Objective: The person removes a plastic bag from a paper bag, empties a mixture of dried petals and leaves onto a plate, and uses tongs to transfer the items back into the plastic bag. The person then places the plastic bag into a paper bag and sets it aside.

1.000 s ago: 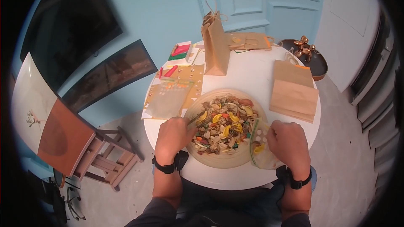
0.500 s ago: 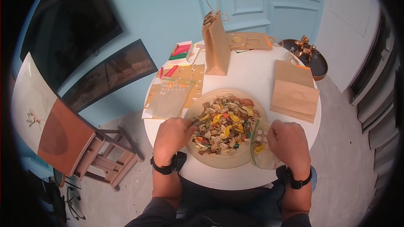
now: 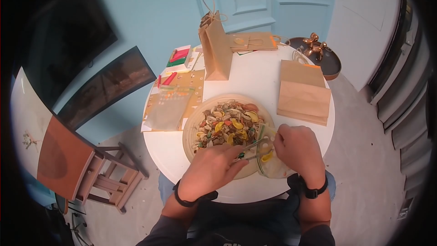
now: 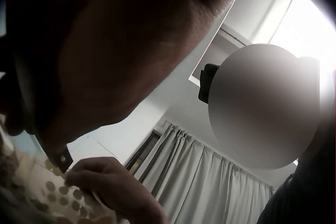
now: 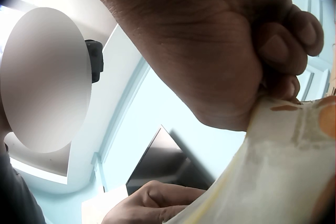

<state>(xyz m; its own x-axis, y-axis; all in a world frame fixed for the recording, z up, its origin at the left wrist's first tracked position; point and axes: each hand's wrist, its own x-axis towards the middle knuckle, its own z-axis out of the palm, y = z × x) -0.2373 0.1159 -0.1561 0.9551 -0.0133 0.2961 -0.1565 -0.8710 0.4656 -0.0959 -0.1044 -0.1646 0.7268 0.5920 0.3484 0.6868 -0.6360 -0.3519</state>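
One left grip (image 3: 208, 169) pinches one pair of tongs (image 3: 253, 145); one right grip (image 3: 301, 149) pinches one see-through bag (image 3: 273, 168).

Dark sleeves (image 3: 169, 232), black wrist straps (image 3: 314, 193), dark top (image 3: 236, 228), pale print (image 3: 232, 244), blue trousers (image 3: 332, 186), black head-worn box (image 5: 95, 61)

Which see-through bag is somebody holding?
The see-through bag at the right edge of the plate: the right hand grips it. The other bag lies on patterned paper to the left, untouched.
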